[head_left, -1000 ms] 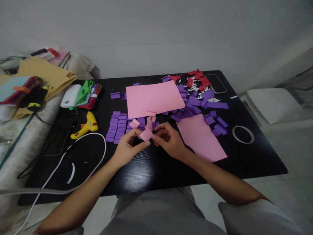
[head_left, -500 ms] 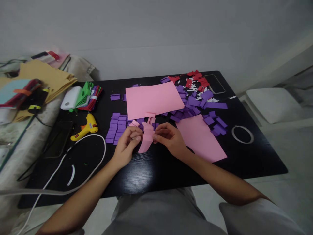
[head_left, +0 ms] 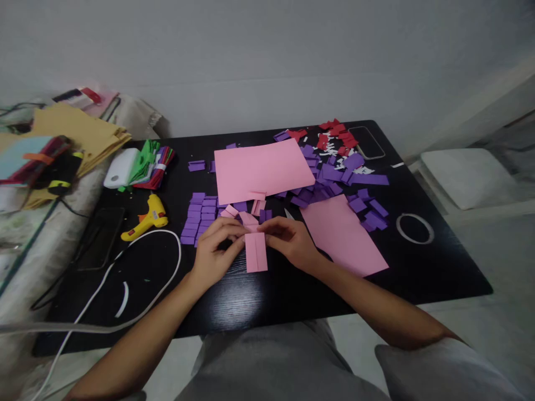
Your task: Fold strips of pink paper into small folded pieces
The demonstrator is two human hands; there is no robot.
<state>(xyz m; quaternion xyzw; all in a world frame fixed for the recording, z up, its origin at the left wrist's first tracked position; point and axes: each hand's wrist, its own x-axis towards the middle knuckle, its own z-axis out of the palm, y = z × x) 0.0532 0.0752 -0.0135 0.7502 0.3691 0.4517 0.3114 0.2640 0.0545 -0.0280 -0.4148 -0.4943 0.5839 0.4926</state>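
Between my hands is a creased pink paper strip (head_left: 256, 253), its lower part hanging flat towards me and its upper part bent away. My left hand (head_left: 219, 245) pinches its left edge between thumb and fingers. On the opposite edge, my right hand (head_left: 290, 239) is closed in a pinch too. Just beyond lie small folded pink pieces (head_left: 259, 205) and a large pink sheet (head_left: 261, 170). Rows of folded purple paper pieces (head_left: 196, 220) lie left of my left hand. A pointed scissor-like tip (head_left: 288, 214) shows beside my right hand; the rest is hidden.
A second pink sheet (head_left: 345, 236) lies under my right forearm's far side. Purple pieces (head_left: 317, 192) and red scraps (head_left: 338, 131) are heaped at the back right. On the left are a yellow glue gun (head_left: 146, 217), a white cable (head_left: 179, 256) and a dark phone-like slab (head_left: 100, 239). A ring (head_left: 415, 229) lies right.
The pink strip has turned from slanted to nearly straight, its lower part now facing up with a crease showing. My hands stay closed on its edges, shifted slightly. The pointed tip has come into view.
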